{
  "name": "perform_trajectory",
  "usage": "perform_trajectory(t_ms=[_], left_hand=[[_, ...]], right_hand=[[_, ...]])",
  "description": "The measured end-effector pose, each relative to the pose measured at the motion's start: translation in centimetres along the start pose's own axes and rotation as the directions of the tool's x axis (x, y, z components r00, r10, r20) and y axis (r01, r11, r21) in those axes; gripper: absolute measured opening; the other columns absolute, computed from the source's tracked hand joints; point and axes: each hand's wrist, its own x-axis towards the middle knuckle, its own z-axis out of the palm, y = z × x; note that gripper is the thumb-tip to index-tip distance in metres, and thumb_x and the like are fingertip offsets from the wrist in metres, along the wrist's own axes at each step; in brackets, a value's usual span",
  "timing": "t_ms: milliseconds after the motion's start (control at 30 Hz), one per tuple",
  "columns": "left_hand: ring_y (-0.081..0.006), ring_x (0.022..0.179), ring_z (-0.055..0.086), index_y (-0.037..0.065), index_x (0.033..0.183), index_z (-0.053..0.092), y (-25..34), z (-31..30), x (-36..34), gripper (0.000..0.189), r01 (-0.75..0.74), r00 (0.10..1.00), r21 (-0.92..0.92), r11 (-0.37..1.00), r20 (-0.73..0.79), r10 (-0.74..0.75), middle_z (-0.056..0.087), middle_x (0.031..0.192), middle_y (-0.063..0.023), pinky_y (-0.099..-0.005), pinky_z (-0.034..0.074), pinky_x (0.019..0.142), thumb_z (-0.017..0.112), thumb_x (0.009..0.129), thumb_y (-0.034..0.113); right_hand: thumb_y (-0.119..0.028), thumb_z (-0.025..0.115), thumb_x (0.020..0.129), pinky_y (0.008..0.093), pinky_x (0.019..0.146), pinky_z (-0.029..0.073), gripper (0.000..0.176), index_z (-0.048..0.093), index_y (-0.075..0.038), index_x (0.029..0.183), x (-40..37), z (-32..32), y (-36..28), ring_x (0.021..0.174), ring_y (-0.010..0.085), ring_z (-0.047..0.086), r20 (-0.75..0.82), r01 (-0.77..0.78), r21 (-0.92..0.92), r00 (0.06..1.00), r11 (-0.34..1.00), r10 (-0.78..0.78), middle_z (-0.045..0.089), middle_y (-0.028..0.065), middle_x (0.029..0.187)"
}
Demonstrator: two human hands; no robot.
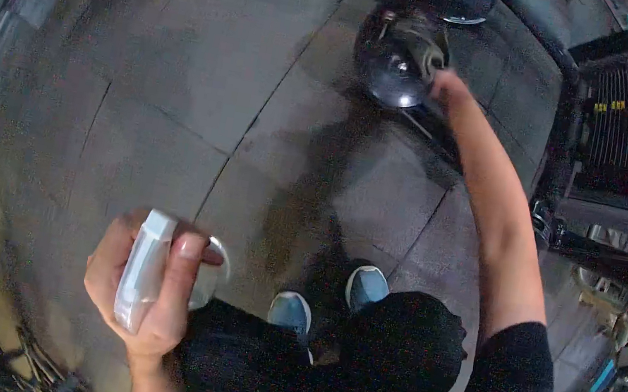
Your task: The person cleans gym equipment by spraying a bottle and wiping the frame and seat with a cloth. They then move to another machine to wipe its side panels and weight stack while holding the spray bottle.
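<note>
My left hand is closed around a clear plastic object with a white block-like top, held over the floor at lower left. A round transparent part of it shows behind my thumb. My right arm stretches far forward, and my right hand is at the side of a glossy black rounded piece of equipment. Motion blurs those fingers, and I cannot tell whether they grip anything. A crumpled-looking brownish patch overlaps the black piece beside them.
Grey tiles cover the floor. Behind the black piece stands a dark round base with a shiny rim. On the right is a weight stack with yellow labels, beside a dark frame. My blue shoes are below.
</note>
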Motion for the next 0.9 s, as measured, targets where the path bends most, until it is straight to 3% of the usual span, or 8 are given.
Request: perform_trajectory(t_ms=[200,400,500,533,600,667,833,900], left_hand=[[-0.022,0.065,0.068,-0.001,0.091,0.065,-1.4,0.0,0.9,0.03,0.049,0.995,0.124,0.991,0.082,-0.06,0.069,0.077,-0.0108,-0.032,0.052,0.064,0.069,0.095,0.028],[-0.0199,0.064,0.067,-0.002,0.094,0.066,-1.6,1.9,2.2,0.028,0.121,0.993,0.076,0.99,-0.007,-0.121,0.07,0.073,-0.0104,-0.0297,0.05,0.063,0.07,0.095,0.026],[-0.0199,0.064,0.067,-0.002,0.094,0.066,-3.0,2.1,3.2,0.03,0.012,0.995,0.162,0.987,0.098,-0.029,0.07,0.072,-0.0102,-0.0304,0.05,0.063,0.069,0.096,0.028],[-0.0199,0.064,0.067,-0.002,0.094,0.066,-2.4,2.1,2.5,0.03,0.001,0.995,0.173,0.985,0.093,-0.017,0.07,0.072,-0.0102,-0.0304,0.05,0.063,0.069,0.096,0.028],[-0.0198,0.065,0.067,-0.002,0.094,0.066,-1.4,2.5,2.1,0.031,0.137,0.987,0.132,0.982,0.064,-0.146,0.07,0.073,-0.0109,-0.0309,0.05,0.063,0.07,0.096,0.028],[-0.02,0.064,0.067,-0.002,0.094,0.066,-1.8,2.4,1.7,0.031,0.135,0.989,0.123,0.983,0.047,-0.142,0.07,0.074,-0.0115,-0.0311,0.05,0.063,0.07,0.095,0.028],[-0.0213,0.062,0.067,-0.002,0.094,0.066,-2.2,2.3,1.8,0.03,0.053,0.998,0.169,0.984,0.017,-0.057,0.07,0.076,-0.0121,-0.0312,0.05,0.061,0.07,0.095,0.028],[-0.0213,0.062,0.068,-0.002,0.093,0.066,-1.1,2.7,1.3,0.03,0.128,0.992,0.045,0.991,-0.023,-0.127,0.07,0.074,-0.0115,-0.0312,0.051,0.061,0.071,0.095,0.028]], right_hand=[[-0.038,0.049,0.103,0.0435,0.082,0.056,0.039,0.069,-0.009,0.119,5.6,1.4,2.1,0.093,0.0243,0.069,0.205,-0.166,0.228,0.971,0.959,0.12,0.072,0.0097,0.108],[-0.041,0.045,0.105,0.0435,0.083,0.056,0.044,0.068,-0.007,0.121,10.5,1.7,3.3,0.093,0.0243,0.069,0.227,-0.207,0.411,0.967,0.888,0.12,0.072,0.0107,0.11],[-0.042,0.042,0.106,0.0434,0.084,0.056,0.047,0.068,-0.007,0.122,11.9,1.4,3.1,0.092,0.0244,0.069,0.164,-0.19,0.502,0.979,0.844,0.123,0.072,0.0112,0.11],[-0.042,0.042,0.106,0.0431,0.084,0.056,0.047,0.068,-0.007,0.122,11.6,2.4,2.8,0.092,0.0242,0.069,0.156,-0.166,0.479,0.982,0.862,0.102,0.072,0.0112,0.111],[-0.043,0.042,0.106,0.0425,0.084,0.056,0.047,0.068,-0.007,0.123,11.4,3.1,3.1,0.093,0.0239,0.069,0.128,-0.127,0.451,0.989,0.883,0.076,0.072,0.0113,0.111],[-0.043,0.042,0.105,0.0419,0.085,0.056,0.048,0.068,-0.007,0.123,10.7,3.4,3.1,0.093,0.0236,0.069,0.115,-0.104,0.398,0.991,0.911,0.063,0.072,0.0114,0.112],[-0.044,0.041,0.105,0.0404,0.086,0.056,0.049,0.067,-0.007,0.124,8.8,4.6,2.6,0.094,0.0228,0.07,0.247,-0.094,0.213,0.968,0.972,0.04,0.072,0.0116,0.114],[-0.045,0.041,0.105,0.0398,0.086,0.056,0.05,0.067,-0.007,0.124,8.6,5.4,2.3,0.095,0.0225,0.07,0.291,-0.094,0.188,0.956,0.978,0.036,0.072,0.0117,0.115]])
